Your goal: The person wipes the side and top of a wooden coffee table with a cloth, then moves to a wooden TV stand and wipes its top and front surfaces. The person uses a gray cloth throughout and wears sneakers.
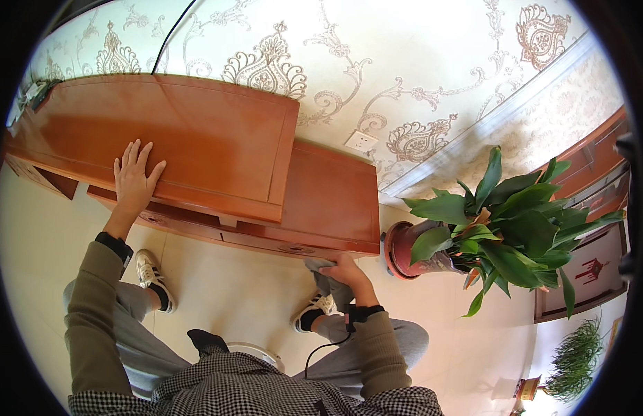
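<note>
My left hand (135, 176) rests flat, fingers spread, near the front edge of the raised top (212, 151) of a reddish-brown wooden cabinet. Bunched in my right hand (348, 274) is a grey cloth (329, 286), its loose end hanging down. That hand is at the front of the lower cabinet section (334, 197), close to its right corner. Whether the cloth touches the wood there is hard to tell. Round carved ornaments (296, 249) mark the front of the lower section.
A potted broad-leaved plant (519, 223) stands just right of the cabinet in a dark red pot (404, 249). Behind is a patterned wall with a socket (361, 141) and a black cable (170, 36). Small items (35, 96) lie at the far left end. A second plant (571, 359) is lower right.
</note>
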Demonstrator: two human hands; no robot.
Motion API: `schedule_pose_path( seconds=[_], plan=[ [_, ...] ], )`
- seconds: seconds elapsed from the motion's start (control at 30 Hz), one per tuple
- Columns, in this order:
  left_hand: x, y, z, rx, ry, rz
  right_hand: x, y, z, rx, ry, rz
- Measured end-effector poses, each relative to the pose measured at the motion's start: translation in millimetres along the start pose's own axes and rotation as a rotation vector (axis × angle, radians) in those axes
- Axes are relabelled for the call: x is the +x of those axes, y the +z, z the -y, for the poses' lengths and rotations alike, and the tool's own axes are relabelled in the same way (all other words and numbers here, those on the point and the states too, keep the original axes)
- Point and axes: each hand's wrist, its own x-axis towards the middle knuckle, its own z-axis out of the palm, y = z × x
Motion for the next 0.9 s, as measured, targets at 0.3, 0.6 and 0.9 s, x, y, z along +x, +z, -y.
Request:
schedule_pose_path(
  seconds=[0.3,0.6,0.9],
  plan=[
    [-1,1,3,0.011,0.018,-0.034,16,-13,-34,-0.236,0.173,-0.665],
    [1,-1,0,0.018,0.011,-0.015,-13,85,11,0.356,-0.059,-0.358],
    [-1,2,0,0.029,0.005,-0.044,40,52,-83,1.525,0.260,-0.874]
  ],
)
